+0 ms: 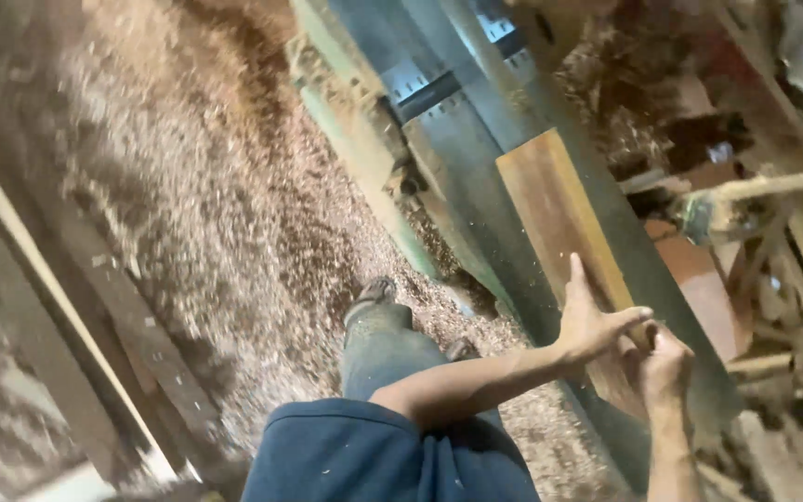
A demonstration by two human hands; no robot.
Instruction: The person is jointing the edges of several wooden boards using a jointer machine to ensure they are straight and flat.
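A brown wooden board point(559, 214) lies lengthwise on the grey metal table of a planing machine point(462, 149). My left hand point(592, 321) presses flat on the board's near part, thumb up and fingers spread across it. My right hand point(666, 363) grips the board's near end, fingers closed around it. Both forearms reach in from the bottom of the view over my blue shirt point(364, 460).
Wood shavings point(206, 204) cover the floor to the left of the machine. My leg and shoe point(374, 293) stand in them beside the green machine base point(364, 158). Long planks point(67, 307) lie at the left. Scrap sticks and offcuts point(792, 270) pile up at the right.
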